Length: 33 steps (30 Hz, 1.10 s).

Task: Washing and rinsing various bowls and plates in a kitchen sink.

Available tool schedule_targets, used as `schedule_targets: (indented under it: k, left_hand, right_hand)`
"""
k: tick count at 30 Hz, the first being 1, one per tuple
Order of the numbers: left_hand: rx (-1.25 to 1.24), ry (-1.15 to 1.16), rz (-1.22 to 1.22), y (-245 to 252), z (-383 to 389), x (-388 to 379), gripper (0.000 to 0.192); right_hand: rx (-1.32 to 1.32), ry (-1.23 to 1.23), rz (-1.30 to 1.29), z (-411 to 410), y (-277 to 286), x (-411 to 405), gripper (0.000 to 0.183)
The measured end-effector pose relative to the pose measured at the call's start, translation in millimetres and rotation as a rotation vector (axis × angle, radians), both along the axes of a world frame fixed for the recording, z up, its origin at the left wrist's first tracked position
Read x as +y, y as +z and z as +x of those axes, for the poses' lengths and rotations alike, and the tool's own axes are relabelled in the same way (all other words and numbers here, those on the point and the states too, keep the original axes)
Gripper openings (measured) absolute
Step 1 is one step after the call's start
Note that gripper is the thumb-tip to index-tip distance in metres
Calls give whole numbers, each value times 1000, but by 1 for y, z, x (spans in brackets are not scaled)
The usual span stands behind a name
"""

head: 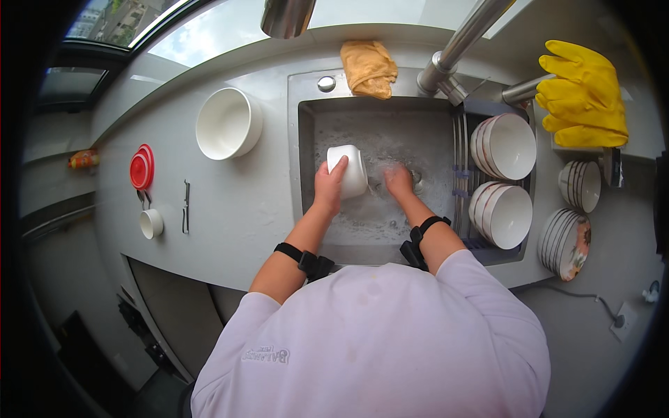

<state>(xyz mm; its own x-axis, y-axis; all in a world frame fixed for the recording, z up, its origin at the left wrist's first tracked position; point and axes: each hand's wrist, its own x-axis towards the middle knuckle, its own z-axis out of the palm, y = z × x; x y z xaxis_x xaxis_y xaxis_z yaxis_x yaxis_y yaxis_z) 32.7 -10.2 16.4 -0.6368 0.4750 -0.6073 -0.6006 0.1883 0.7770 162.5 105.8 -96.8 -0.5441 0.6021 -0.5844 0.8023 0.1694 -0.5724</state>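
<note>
My left hand (328,189) grips a white bowl (353,170) over the left half of the steel sink (350,222). The bowl is tipped on its side, its mouth turned to the right, so I cannot see its inside. To the right of the bowl, apart from it, my right hand (399,180) is low in the basin beside the drain (416,178). Splashing water blurs its fingers, and whether it holds anything is hidden. Bubbles and wet streaks cover the basin floor.
On the counter's left are a large white bowl (229,124), red lids (141,168), a small white cup (151,224) and a peeler-like tool (186,206). Stacked bowls (507,146) fill the right rack. An orange cloth (369,70), faucet (439,68) and yellow gloves (585,96) border the sink.
</note>
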Motion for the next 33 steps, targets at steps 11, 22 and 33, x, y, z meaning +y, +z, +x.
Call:
schedule_targets:
  k: [11,22,33]
  left_hand:
    - [1227,-632,-283,50,38,-17,41]
    - [1467,-659,-188,69,48,-38,41]
    - [1018,-708,-408,80,60,-52,43]
  right_hand:
    - [817,-812,-1006,-40,110,-36,47]
    - [597,-674,-867,-12,119,-48,38]
    - [304,-492,-662,30,140,-48,45]
